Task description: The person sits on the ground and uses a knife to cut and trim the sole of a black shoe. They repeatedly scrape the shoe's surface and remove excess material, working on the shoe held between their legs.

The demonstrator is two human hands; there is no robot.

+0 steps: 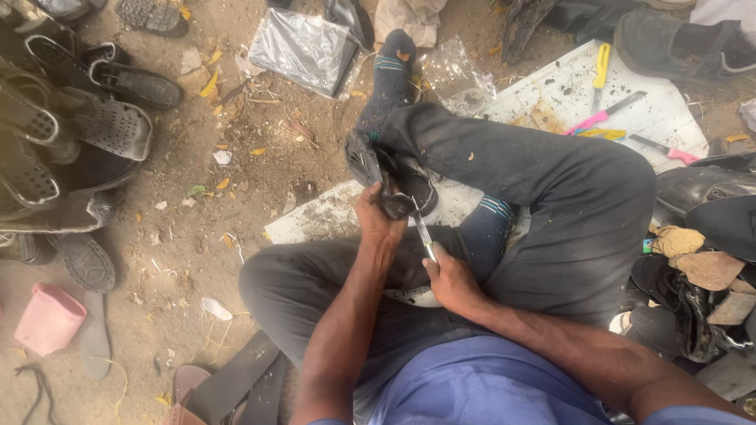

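I sit cross-legged on the ground in dark trousers. My left hand point(376, 216) grips a worn black shoe point(394, 177) that rests against my shin. My right hand point(449, 275) holds a thin blade point(423, 234) with its tip pointing up at the shoe's edge. The two hands are close together above my lap.
A heap of old sandals and shoes point(71, 118) lies at the left. A white board point(567, 94) behind my legs carries a yellow knife point(601, 67), pink-handled tools point(602, 116) and scraps. A pink cup point(49, 319) stands lower left, a plastic bag point(303, 47) at top, more shoes point(701, 260) at right.
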